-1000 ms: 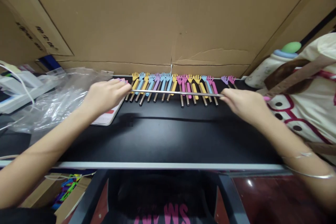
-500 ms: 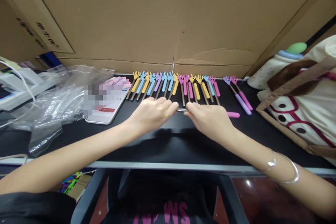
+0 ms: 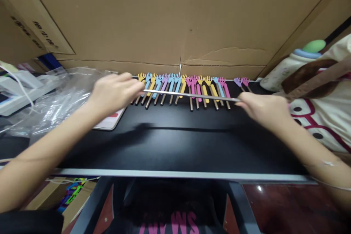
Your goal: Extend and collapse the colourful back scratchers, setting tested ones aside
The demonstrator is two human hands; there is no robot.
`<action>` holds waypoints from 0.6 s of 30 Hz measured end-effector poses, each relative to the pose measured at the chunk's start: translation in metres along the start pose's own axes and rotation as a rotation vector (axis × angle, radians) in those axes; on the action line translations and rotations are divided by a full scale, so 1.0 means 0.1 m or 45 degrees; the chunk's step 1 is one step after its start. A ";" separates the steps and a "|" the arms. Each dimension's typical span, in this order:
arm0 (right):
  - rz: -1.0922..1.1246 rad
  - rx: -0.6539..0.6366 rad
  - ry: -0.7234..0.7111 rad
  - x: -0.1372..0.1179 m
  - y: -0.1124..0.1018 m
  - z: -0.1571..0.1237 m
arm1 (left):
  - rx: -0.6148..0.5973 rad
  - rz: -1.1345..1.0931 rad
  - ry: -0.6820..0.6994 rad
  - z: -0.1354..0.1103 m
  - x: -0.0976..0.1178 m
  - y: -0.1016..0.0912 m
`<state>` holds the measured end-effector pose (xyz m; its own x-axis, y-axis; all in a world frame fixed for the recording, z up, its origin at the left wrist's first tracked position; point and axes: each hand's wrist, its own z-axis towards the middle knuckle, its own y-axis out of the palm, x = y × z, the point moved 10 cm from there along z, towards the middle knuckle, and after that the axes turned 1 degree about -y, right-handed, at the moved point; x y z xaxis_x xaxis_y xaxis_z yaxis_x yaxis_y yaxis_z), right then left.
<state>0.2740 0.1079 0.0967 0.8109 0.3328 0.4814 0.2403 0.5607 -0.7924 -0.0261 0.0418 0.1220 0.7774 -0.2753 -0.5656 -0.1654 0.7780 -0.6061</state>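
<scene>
A telescopic back scratcher point(image 3: 192, 95) is stretched out as a long thin metal rod above the black table point(image 3: 175, 142). My left hand point(image 3: 113, 93) is closed on its left end and my right hand point(image 3: 263, 108) is closed on its right end. Behind the rod lies a row of several collapsed back scratchers point(image 3: 181, 87) with yellow, blue, purple and pink hand-shaped heads. Two more scratchers point(image 3: 241, 82) lie apart at the right end of the row.
A phone point(image 3: 109, 122) and crumpled clear plastic bags point(image 3: 55, 98) lie at the left. Cardboard sheets point(image 3: 175, 18) wall off the back. A cloth bag point(image 3: 323, 109) and a bottle point(image 3: 287, 69) stand at the right. The table's front edge point(image 3: 175, 174) is near me.
Half a second ago my hands were together at the table's middle with the scratcher collapsed. They have moved apart, pulling the rod out to full length, as it was a second ago.
</scene>
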 end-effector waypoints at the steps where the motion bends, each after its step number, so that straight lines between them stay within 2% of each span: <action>1: -0.011 -0.083 0.033 0.20 0.11 -0.08 | -0.059 0.052 -0.072 -0.11 -0.22 0.05; 3: -0.017 -0.182 0.112 0.57 0.26 -0.24 | -0.213 0.085 -0.177 -0.36 -0.58 0.15; 4: -0.011 -0.211 0.129 0.70 0.31 -0.32 | -0.237 0.093 -0.227 -0.47 -0.73 0.16; 7: 0.017 -0.246 0.178 0.94 0.38 -0.46 | -0.262 0.083 -0.340 -0.71 -0.99 0.15; 11: 0.110 -0.255 0.201 0.96 0.39 -0.47 | -0.300 0.112 -0.343 -0.80 -1.00 0.15; 14: 0.151 -0.228 0.165 0.85 0.36 -0.42 | -0.277 0.136 -0.309 -0.77 -0.93 0.16; 18: 0.131 -0.200 0.149 0.74 0.37 -0.37 | -0.284 0.127 -0.297 -0.73 -0.91 0.27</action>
<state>0.3625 0.1250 0.0894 0.8898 0.2866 0.3551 0.2257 0.3999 -0.8883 -0.1455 0.0463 0.1159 0.8644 -0.0477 -0.5005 -0.3560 0.6448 -0.6764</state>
